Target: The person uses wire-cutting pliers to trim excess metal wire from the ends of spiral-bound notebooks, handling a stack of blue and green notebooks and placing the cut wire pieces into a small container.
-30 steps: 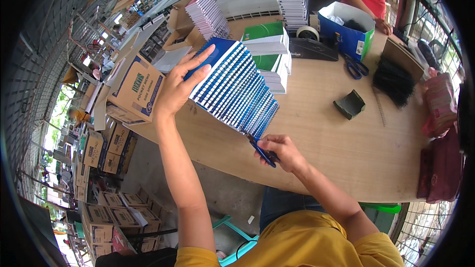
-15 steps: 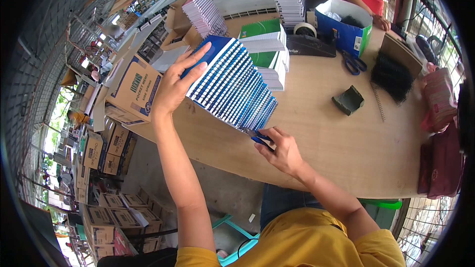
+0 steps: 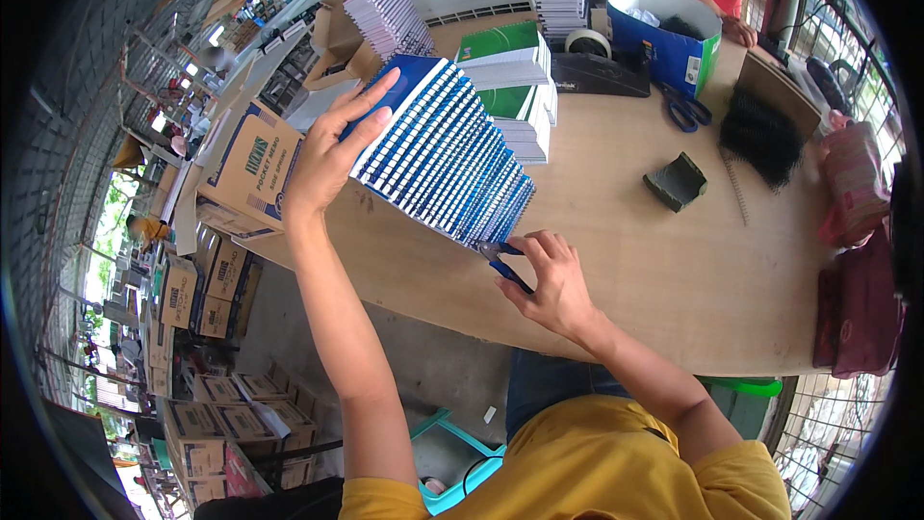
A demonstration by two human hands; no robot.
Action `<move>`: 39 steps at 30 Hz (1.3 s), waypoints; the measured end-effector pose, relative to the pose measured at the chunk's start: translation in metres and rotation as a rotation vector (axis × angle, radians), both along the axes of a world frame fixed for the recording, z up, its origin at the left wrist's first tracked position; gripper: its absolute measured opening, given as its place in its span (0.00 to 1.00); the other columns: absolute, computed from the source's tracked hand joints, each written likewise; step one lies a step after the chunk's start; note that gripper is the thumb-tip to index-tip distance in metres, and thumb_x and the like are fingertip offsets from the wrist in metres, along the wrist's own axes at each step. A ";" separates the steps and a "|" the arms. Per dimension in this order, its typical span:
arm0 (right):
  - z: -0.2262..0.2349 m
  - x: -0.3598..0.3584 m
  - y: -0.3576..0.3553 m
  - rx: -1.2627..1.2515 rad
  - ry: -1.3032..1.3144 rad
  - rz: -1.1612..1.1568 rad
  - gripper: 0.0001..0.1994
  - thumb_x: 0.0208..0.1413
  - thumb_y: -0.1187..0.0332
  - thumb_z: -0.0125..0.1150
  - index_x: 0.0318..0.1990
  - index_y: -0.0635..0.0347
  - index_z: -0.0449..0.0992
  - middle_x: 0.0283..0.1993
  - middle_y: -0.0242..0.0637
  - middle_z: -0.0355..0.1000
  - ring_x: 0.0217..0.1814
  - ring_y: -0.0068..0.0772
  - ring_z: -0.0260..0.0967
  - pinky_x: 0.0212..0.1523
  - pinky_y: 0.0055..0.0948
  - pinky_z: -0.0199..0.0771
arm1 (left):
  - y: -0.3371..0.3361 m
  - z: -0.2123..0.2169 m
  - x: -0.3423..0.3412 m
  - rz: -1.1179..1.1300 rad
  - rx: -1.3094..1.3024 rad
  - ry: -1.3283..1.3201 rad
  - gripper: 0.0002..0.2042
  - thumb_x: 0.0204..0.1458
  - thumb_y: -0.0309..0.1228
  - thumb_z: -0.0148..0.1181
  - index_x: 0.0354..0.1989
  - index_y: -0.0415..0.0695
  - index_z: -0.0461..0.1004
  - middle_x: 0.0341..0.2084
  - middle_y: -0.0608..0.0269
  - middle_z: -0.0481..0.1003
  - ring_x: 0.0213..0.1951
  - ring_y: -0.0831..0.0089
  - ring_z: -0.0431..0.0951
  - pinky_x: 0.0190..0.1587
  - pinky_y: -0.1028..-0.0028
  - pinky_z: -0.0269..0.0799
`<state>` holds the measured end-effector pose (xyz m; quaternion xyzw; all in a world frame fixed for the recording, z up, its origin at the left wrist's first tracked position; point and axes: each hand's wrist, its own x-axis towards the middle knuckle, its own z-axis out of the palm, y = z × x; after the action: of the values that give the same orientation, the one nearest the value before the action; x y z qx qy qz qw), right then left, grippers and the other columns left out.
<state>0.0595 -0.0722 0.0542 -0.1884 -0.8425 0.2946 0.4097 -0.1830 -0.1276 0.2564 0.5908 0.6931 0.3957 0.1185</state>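
Observation:
A tall stack of blue spiral-bound notebooks (image 3: 443,149) stands near the table's front edge, its bound side turned toward me. My left hand (image 3: 332,149) rests on the top notebook at its left, fingers stretched across the blue cover. Low on the stack, my right hand (image 3: 553,279) grips a pair of blue-handled pliers (image 3: 510,268) with the handles spread. The pliers' jaws are at the lower corner of the bindings; whether they touch a wire is too small to tell.
Behind the stack are green-covered notebooks (image 3: 500,43), a tape dispenser (image 3: 602,75) and a blue box (image 3: 664,39). To the right lie scissors (image 3: 685,111), a dark open holder (image 3: 676,183), black binding coils (image 3: 760,140) and a maroon pouch (image 3: 861,313). A carton (image 3: 255,169) stands left. Another person's hand (image 3: 739,31) rests at the far edge.
The pliers' handles have spread wider in my right hand, with the jaws still at the stack's lower corner. My left hand stays on top. The whole view has shifted slightly.

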 end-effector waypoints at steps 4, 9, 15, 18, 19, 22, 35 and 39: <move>-0.015 -0.004 0.003 -0.262 -0.012 0.137 0.15 0.54 0.64 0.66 0.45 0.62 0.78 0.37 0.43 0.76 0.34 0.39 0.76 0.33 0.31 0.76 | 0.002 -0.001 0.001 -0.015 0.017 -0.010 0.25 0.58 0.45 0.59 0.62 0.49 0.71 0.63 0.48 0.65 0.63 0.62 0.65 0.65 0.69 0.56; -0.004 -0.009 0.025 -1.329 -0.177 0.469 0.17 0.57 0.59 0.62 0.40 0.67 0.79 0.30 0.44 0.77 0.33 0.35 0.76 0.34 0.36 0.76 | 0.000 -0.002 0.001 -0.001 0.003 -0.055 0.24 0.58 0.43 0.59 0.62 0.47 0.71 0.62 0.49 0.65 0.63 0.62 0.66 0.65 0.70 0.56; -0.015 0.004 0.005 -0.225 -0.059 0.125 0.21 0.45 0.66 0.69 0.48 0.61 0.75 0.42 0.43 0.71 0.46 0.47 0.69 0.49 0.45 0.67 | 0.001 -0.004 0.000 -0.021 0.022 -0.056 0.23 0.60 0.40 0.57 0.62 0.45 0.71 0.59 0.52 0.69 0.60 0.67 0.67 0.64 0.71 0.57; -0.011 0.002 0.000 -0.110 -0.075 0.048 0.21 0.45 0.66 0.69 0.49 0.61 0.75 0.42 0.42 0.71 0.47 0.46 0.69 0.48 0.44 0.68 | 0.001 -0.001 0.002 -0.045 0.020 -0.062 0.23 0.60 0.40 0.57 0.62 0.44 0.71 0.58 0.53 0.69 0.59 0.68 0.68 0.63 0.72 0.58; -0.014 0.001 0.001 -0.109 -0.057 0.058 0.20 0.46 0.66 0.68 0.47 0.62 0.75 0.42 0.42 0.72 0.46 0.46 0.70 0.47 0.44 0.69 | 0.001 -0.003 0.001 -0.043 0.028 -0.063 0.23 0.60 0.39 0.57 0.62 0.44 0.71 0.58 0.54 0.70 0.58 0.69 0.69 0.62 0.73 0.59; -0.016 -0.003 0.004 -0.247 -0.059 0.132 0.16 0.49 0.66 0.66 0.44 0.64 0.77 0.39 0.44 0.75 0.43 0.47 0.73 0.44 0.42 0.71 | 0.001 -0.002 0.003 -0.039 0.033 -0.057 0.23 0.60 0.39 0.57 0.62 0.44 0.71 0.58 0.54 0.69 0.58 0.69 0.69 0.63 0.73 0.59; -0.011 0.004 0.005 -0.140 -0.121 0.041 0.21 0.47 0.63 0.69 0.48 0.60 0.74 0.43 0.43 0.71 0.47 0.46 0.70 0.46 0.45 0.69 | 0.003 -0.004 -0.004 -0.023 0.024 -0.077 0.22 0.60 0.39 0.56 0.61 0.46 0.72 0.59 0.52 0.69 0.59 0.68 0.68 0.62 0.72 0.59; -0.020 -0.001 0.007 -0.064 -0.093 0.056 0.19 0.49 0.66 0.68 0.48 0.62 0.74 0.41 0.44 0.72 0.44 0.45 0.71 0.44 0.43 0.70 | 0.003 -0.005 -0.003 -0.027 0.031 -0.085 0.22 0.60 0.39 0.57 0.61 0.45 0.72 0.59 0.53 0.69 0.58 0.69 0.69 0.62 0.73 0.59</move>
<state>0.0587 -0.0654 0.0338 -0.1915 -0.8558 0.3235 0.3554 -0.1855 -0.1250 0.2514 0.5846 0.6730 0.4295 0.1441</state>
